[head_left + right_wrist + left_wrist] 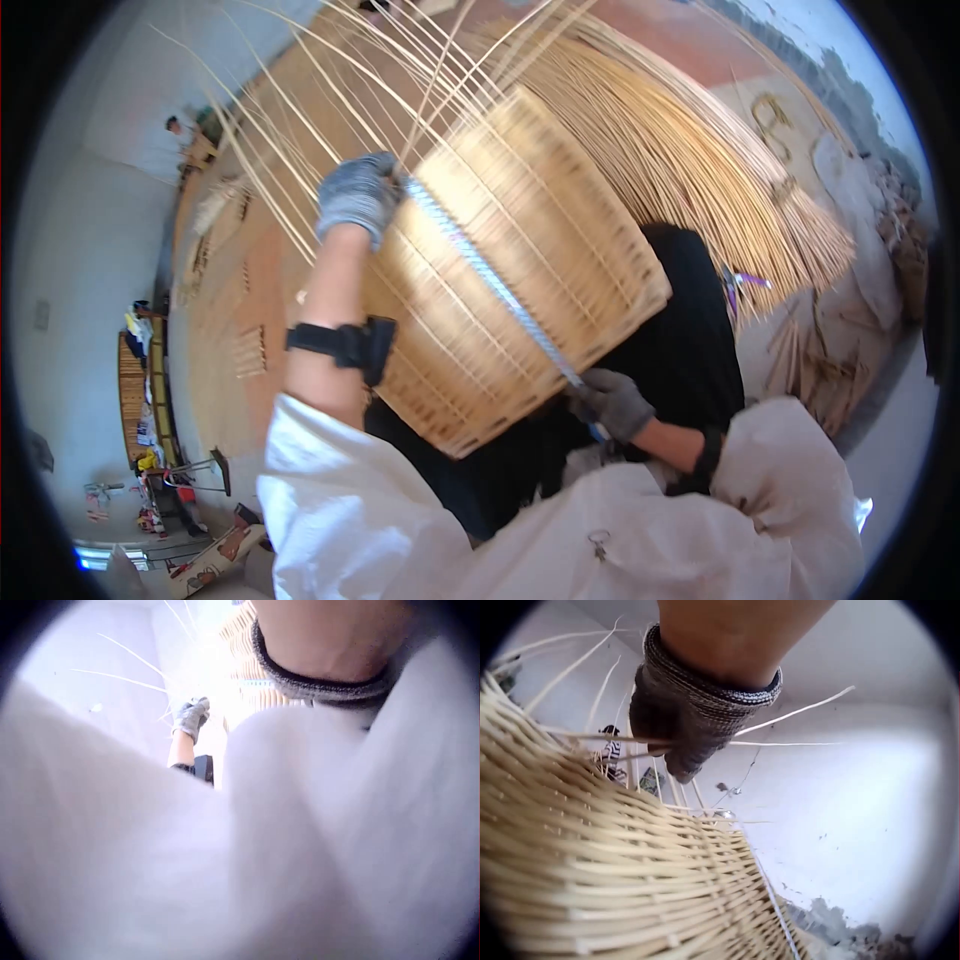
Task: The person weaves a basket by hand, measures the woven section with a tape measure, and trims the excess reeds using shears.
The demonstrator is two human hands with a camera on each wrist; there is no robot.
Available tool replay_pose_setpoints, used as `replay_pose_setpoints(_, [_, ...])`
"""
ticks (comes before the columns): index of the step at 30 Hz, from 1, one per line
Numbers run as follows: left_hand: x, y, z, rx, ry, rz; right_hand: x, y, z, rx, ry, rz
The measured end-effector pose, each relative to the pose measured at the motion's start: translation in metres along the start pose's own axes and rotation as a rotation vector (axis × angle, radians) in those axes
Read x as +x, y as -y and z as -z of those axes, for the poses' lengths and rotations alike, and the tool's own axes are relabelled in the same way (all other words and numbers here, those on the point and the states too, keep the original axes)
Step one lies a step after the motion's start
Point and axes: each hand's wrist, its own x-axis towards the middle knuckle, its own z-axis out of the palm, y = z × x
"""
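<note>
A woven cane basket (560, 250) rests tilted on the person's lap, with long loose canes (802, 711) sticking out past its far edge. Along its side a pale tape measure (490, 276) is stretched from far edge to near edge. The left hand (358, 197), in a grey glove, grips the tape's far end among the canes; its fingers curl in the left wrist view. At the near edge, the gloved right hand (617, 405) holds the tape's other end. White sleeve cloth (285, 825) fills most of the right wrist view, hiding the right fingers there.
A big bundle of cut canes (690, 150) lies on the floor beyond the basket, to the right. Purple-handled cutters (741, 281) lie beside the dark cloth (690, 310) over the lap. Another person (182, 138) sits far off at the left.
</note>
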Motion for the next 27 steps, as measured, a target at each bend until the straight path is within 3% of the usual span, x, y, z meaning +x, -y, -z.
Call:
replay_pose_setpoints(2, [0.015, -0.016, 0.004, -0.418, -0.03, 0.172, -0.007, 0.008, 0.017, 0.44, 0.01, -0.038])
replay_pose_setpoints(4, [0.031, -0.033, -0.01, -0.424, -0.113, 0.094, -0.016, 0.017, 0.034, 0.35, -0.025, -0.056])
replay_pose_setpoints(10, [0.061, -0.034, -0.026, -0.31, 0.059, 0.111, -0.02, 0.033, 0.051, 0.225, 0.014, -0.058])
replay_pose_setpoints(11, [0.047, -0.039, 0.0, -0.465, 0.157, 0.178, -0.018, 0.036, 0.05, 0.208, 0.037, -0.044])
replay_pose_setpoints(14, [0.034, -0.006, -0.008, -0.817, -0.008, 0.202, -0.007, 0.046, 0.043, 0.192, 0.063, -0.117])
replay_pose_setpoints(19, [0.022, -0.02, -0.015, -0.502, 0.059, 0.037, -0.008, 0.031, 0.035, 0.163, 0.043, -0.188])
replay_pose_setpoints(21, [0.03, -0.005, -0.034, -1.033, 0.18, -0.094, -0.013, 0.03, 0.031, 0.251, 0.027, -0.198])
replay_pose_setpoints(22, [0.034, -0.005, -0.033, -0.764, 0.145, -0.071, -0.011, 0.028, 0.031, 0.245, 0.037, -0.172])
replay_pose_setpoints(27, [0.032, -0.013, -0.032, -0.523, 0.078, -0.038, -0.001, 0.008, 0.031, 0.409, -0.002, -0.165])
